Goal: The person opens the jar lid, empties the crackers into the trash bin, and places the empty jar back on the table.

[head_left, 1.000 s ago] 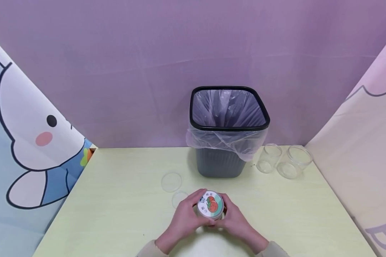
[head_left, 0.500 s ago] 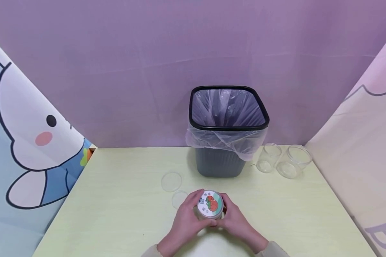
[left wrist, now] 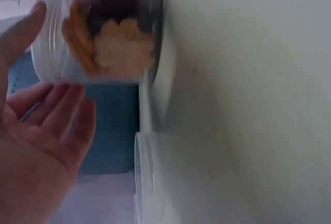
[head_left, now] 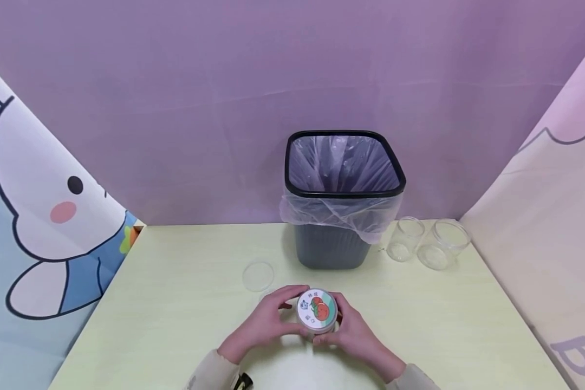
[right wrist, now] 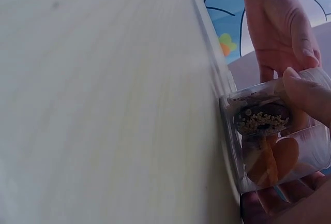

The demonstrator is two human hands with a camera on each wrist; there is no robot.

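Observation:
A clear jar (right wrist: 307, 149) stands upright on the table, with a round lid (head_left: 317, 309) printed with orange-red fruit. Through its wall I see pale flower-shaped biscuits (left wrist: 124, 53) and a dark, seed-topped ring-shaped snack (right wrist: 264, 120). My right hand (head_left: 358, 333) grips the jar from the right, thumb on the near side and fingers round the far side. My left hand (head_left: 265, 319) spans the lid from the left, its fingertips at the far edge and its thumb at the near edge.
A grey bin (head_left: 331, 246) with a black rim and a plastic liner stands behind the jar. Two lidless clear jars (head_left: 405, 241) are at the back right. Left of the bin lies a clear disc (head_left: 258, 276), and another (head_left: 265, 294) is mostly hidden behind my left hand.
My left wrist has swung out to the left, and that hand sits looser round the lid. The jar and right hand stay nearly in place.

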